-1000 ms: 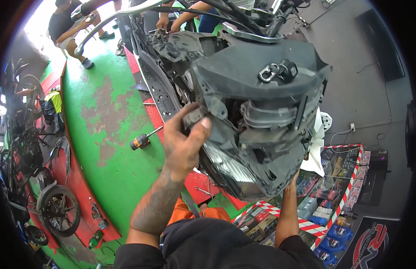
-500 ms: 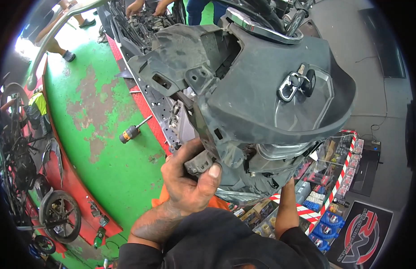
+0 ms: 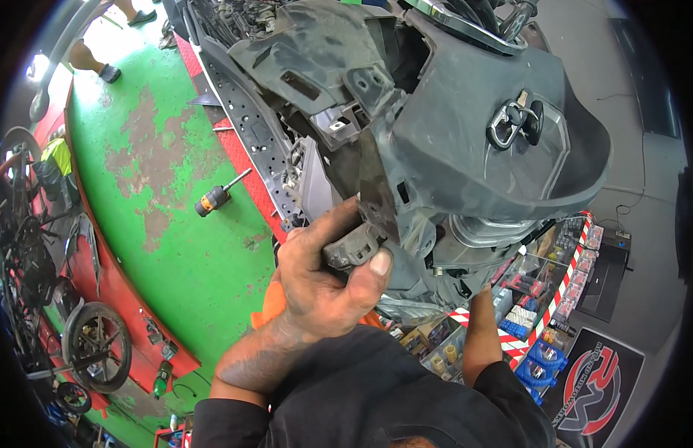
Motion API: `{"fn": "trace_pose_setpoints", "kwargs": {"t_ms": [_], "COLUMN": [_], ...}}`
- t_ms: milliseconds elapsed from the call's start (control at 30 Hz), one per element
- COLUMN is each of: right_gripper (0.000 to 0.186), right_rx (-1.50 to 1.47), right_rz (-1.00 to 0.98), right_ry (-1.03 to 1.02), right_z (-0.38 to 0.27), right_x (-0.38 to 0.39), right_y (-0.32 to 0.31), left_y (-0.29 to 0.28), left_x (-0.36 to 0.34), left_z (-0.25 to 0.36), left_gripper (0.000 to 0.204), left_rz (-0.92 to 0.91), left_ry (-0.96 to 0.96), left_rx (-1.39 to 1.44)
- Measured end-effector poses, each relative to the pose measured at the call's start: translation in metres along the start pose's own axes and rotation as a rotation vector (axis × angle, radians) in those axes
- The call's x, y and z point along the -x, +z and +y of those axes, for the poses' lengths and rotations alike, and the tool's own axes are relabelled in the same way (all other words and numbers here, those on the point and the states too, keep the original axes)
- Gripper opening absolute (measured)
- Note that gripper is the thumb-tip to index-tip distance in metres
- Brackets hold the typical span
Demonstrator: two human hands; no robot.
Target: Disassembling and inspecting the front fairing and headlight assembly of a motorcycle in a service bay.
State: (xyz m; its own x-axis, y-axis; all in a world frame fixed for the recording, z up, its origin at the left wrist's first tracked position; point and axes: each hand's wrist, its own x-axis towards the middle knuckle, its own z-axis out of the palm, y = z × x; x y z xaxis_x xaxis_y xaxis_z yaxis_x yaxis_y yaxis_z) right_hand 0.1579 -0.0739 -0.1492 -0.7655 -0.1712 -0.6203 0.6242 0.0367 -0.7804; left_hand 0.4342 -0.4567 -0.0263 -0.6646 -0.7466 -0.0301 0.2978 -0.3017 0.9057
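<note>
A dusty dark grey motorcycle front fairing (image 3: 466, 172) fills the middle of the view. My left hand (image 3: 316, 291) is closed round a small slotted plastic piece (image 3: 355, 249), thumb on its right side and fingers behind it. The piece is at the fairing's lower left edge; whether it is joined to the fairing I cannot tell. My right forearm (image 3: 481, 332) reaches up under the fairing's front, which hides the right hand. A key bunch with a carabiner (image 3: 503, 127) lies on top of the fairing. Below its rim a clear lens (image 3: 496, 235) shows.
A black and orange tool with a long shaft (image 3: 214, 201) lies on the green floor, left of a perforated metal rail (image 3: 245, 112). Lower left, a spoked wheel (image 3: 98, 347) is by a red platform. Right, a display case edged with striped tape (image 3: 567, 276) holds boxes and bottles.
The view has shifted, and the fairing appears farther up and right. My left hand, still gripping the plastic piece, has moved the same way. The other person's hands at the top have left view.
</note>
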Motion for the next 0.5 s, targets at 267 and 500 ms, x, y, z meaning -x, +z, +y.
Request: {"fn": "trace_pose_setpoints", "kwargs": {"t_ms": [267, 500], "right_gripper": [0.083, 0.083], "right_rx": [-0.009, -0.044], "right_rz": [-0.017, -0.048], "right_ry": [0.007, 0.008], "right_z": [-0.003, -0.008], "right_x": [-0.025, -0.031], "right_y": [0.017, 0.008], "left_y": [0.001, 0.010], "left_x": [-0.002, 0.002], "left_z": [-0.009, -0.011], "left_gripper": [0.046, 0.046], "left_rz": [0.021, 0.099], "left_ry": [0.099, 0.090], "left_rx": [0.079, 0.193]}}
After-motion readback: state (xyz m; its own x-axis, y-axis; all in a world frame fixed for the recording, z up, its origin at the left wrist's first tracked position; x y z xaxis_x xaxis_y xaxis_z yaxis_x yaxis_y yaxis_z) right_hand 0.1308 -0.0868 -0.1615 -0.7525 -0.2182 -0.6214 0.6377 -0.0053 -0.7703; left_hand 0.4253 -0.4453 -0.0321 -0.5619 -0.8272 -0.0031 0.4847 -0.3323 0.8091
